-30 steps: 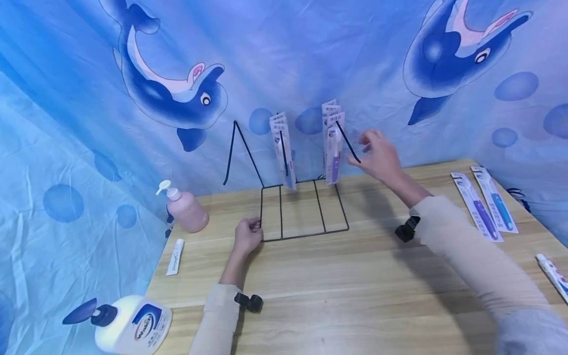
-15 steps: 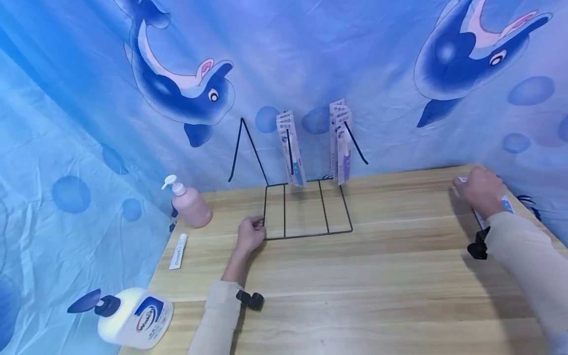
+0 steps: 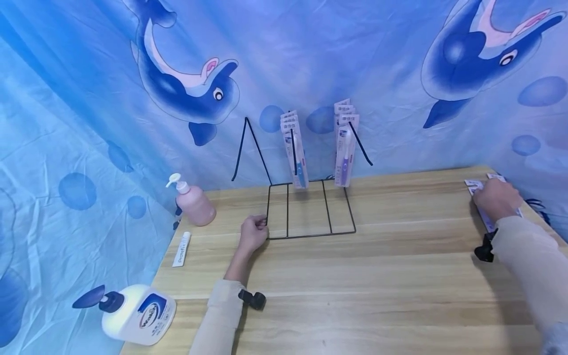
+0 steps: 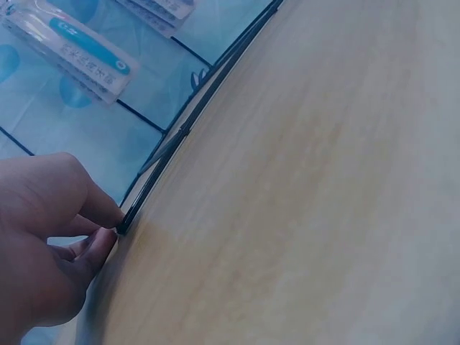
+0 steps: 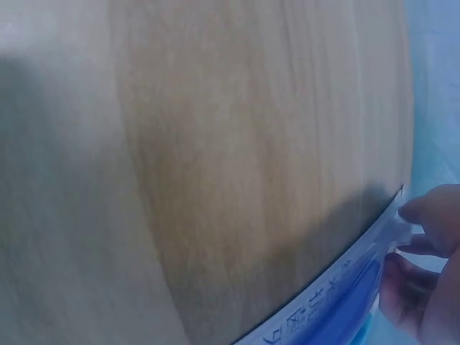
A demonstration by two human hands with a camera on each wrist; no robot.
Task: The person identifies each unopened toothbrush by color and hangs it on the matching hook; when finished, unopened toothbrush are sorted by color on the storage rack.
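On the left, my left hand (image 3: 253, 234) pinches the near left corner of a black wire rack (image 4: 154, 176) between thumb and fingers. Packaged toothbrushes hang on two of its prongs: a blue-handled one (image 3: 301, 173) in front on the middle prong, a purple-handled one (image 3: 343, 162) in front on the right prong. The left prong (image 3: 239, 148) carries nothing. At the far right, my right hand (image 3: 497, 199) pinches the edge of a purple-handled toothbrush pack (image 5: 338, 302) at the tabletop. Another pack (image 3: 497, 176), with a teal handle, lies behind that hand, mostly hidden.
To the left stand a pink pump bottle (image 3: 196, 204) and a large white pump bottle (image 3: 139, 315), with a small white tube (image 3: 181, 250) between them. A blue dolphin-print curtain (image 3: 377, 59) hangs behind the wooden table (image 3: 377, 296).
My right hand has left the rack's right prong and moved right and down to the toothbrush packs on the table. The left hand stays at the rack corner; the head view has shifted slightly.
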